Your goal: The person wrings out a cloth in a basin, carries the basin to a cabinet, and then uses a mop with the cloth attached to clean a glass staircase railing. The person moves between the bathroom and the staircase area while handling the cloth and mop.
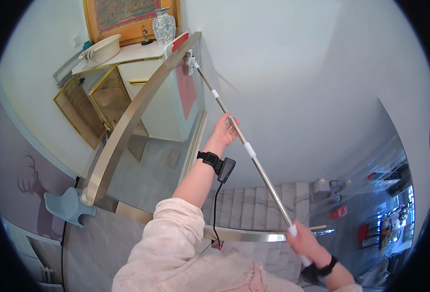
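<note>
A long metal telescopic pole point(269, 180) with white collars runs slantwise up from my right hand point(304, 237), which grips it near its lower end. Farther up, the fingers of my left hand point(225, 129) curl loosely around the shaft. At the far end, a white flat cleaning head point(190, 62) lies against the glass panel point(196, 85) of the railing, just beneath its metal handrail point(138, 98). What pad the head carries is too small to tell. A black strap with a device point(226, 169) and cable sits on my left wrist.
Behind the glass stands a white cabinet point(156, 109) with gold-edged doors hanging open. On its top are a basin point(101, 50) and a blue-and-white vase point(164, 27). Marble stairs point(258, 204) drop away below the pole. A light-blue plastic chair point(67, 206) stands at left.
</note>
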Tool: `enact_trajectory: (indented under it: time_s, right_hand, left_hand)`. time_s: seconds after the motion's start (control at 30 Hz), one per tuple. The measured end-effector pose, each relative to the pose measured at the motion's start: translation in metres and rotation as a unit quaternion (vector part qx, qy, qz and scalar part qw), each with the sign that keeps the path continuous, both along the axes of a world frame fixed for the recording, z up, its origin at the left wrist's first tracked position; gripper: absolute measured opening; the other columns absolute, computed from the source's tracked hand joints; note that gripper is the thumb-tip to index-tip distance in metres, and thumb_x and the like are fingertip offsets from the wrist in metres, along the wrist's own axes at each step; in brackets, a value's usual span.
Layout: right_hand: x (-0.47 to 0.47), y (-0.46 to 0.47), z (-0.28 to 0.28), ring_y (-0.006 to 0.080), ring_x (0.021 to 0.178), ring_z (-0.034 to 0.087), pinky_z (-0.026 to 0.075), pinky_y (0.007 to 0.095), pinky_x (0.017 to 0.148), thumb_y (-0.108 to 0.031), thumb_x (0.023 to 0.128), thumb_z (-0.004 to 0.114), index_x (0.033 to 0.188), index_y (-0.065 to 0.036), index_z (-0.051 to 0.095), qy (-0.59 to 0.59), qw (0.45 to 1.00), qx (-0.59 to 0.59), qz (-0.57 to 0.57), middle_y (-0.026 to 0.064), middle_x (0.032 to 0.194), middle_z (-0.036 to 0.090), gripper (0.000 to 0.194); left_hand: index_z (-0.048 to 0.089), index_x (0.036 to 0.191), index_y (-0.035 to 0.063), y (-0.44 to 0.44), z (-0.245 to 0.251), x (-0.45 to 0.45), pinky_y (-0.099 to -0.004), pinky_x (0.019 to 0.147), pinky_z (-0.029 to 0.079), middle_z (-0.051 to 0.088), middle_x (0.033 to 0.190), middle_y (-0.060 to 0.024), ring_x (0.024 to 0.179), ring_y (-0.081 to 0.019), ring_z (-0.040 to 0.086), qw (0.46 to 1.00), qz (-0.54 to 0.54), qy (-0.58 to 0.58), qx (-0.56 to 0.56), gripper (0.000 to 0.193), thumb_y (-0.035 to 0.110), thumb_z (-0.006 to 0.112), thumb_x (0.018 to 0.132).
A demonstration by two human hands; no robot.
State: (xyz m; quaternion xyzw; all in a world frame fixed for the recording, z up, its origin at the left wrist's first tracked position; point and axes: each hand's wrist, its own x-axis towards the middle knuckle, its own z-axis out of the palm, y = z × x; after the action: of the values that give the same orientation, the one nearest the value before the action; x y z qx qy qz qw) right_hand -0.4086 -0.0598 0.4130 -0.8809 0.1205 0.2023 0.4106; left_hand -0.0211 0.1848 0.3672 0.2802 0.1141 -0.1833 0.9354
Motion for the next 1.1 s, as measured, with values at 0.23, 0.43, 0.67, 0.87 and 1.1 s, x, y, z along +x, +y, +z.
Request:
enact_trajectory:
  time_s: [0.23, 0.43, 0.67, 0.87, 1.1]
  right_hand:
    - [0.105, 0.018, -0.002, 0.0217, 0.044, 0.058, 0.046, 0.0354, 0.042, -0.019, 0.088, 0.055, 0.104, -0.001, 0.045, -0.036, 0.999, 0.015, 0.034, 0.0107, 0.062, 0.057, 0.026]
    - [0.155, 0.031, -0.013, 0.021, 0.044, 0.057, 0.047, 0.0367, 0.041, -0.017, 0.087, 0.054, 0.103, 0.0, 0.044, -0.064, 0.997, 0.011, 0.036, 0.0123, 0.065, 0.057, 0.025]
    - [0.172, 0.033, -0.022, 0.0209, 0.043, 0.055, 0.046, 0.0363, 0.041, -0.015, 0.086, 0.053, 0.105, 0.001, 0.043, -0.055, 0.997, 0.031, 0.044, 0.0114, 0.063, 0.056, 0.026]
    - [0.096, 0.011, -0.022, 0.0218, 0.042, 0.056, 0.046, 0.0371, 0.043, -0.017, 0.087, 0.056, 0.107, -0.001, 0.046, -0.022, 1.0, 0.006, 0.02, 0.0116, 0.062, 0.057, 0.028]
    - [-0.05, -0.053, -0.039, 0.0319, 0.052, 0.063, 0.048, 0.0433, 0.05, -0.022, 0.082, 0.066, 0.097, -0.005, 0.052, 0.052, 0.997, -0.064, 0.001, 0.0151, 0.06, 0.061, 0.027]
  left_hand:
    - [0.053, 0.098, 0.0143, -0.033, -0.019, 0.028, -0.042, 0.073, 0.052, 0.057, 0.093, -0.0033, 0.081, -0.0202, 0.058, 0.992, -0.082, 0.018, -0.095, 0.029, 0.04, 0.065, 0.091]
    - [0.052, 0.082, 0.0169, -0.049, -0.029, 0.099, -0.0246, 0.049, 0.041, 0.047, 0.069, 0.0042, 0.055, -0.0094, 0.046, 0.995, 0.006, 0.039, -0.095, 0.026, 0.037, 0.065, 0.092]
    - [0.05, 0.08, 0.0182, -0.051, -0.023, 0.108, -0.0214, 0.043, 0.036, 0.045, 0.067, 0.0051, 0.05, -0.0065, 0.042, 0.996, 0.029, 0.054, -0.057, 0.027, 0.037, 0.066, 0.092]
    - [0.045, 0.072, 0.0217, -0.065, -0.027, 0.028, -0.0205, 0.041, 0.032, 0.041, 0.059, 0.0085, 0.048, -0.0054, 0.039, 0.989, -0.005, 0.13, -0.069, 0.031, 0.038, 0.063, 0.091]
    - [0.044, 0.068, 0.0182, -0.087, -0.039, -0.149, -0.0282, 0.05, 0.04, 0.043, 0.056, 0.005, 0.05, -0.0116, 0.042, 0.972, -0.078, 0.178, -0.136, 0.031, 0.031, 0.061, 0.09]
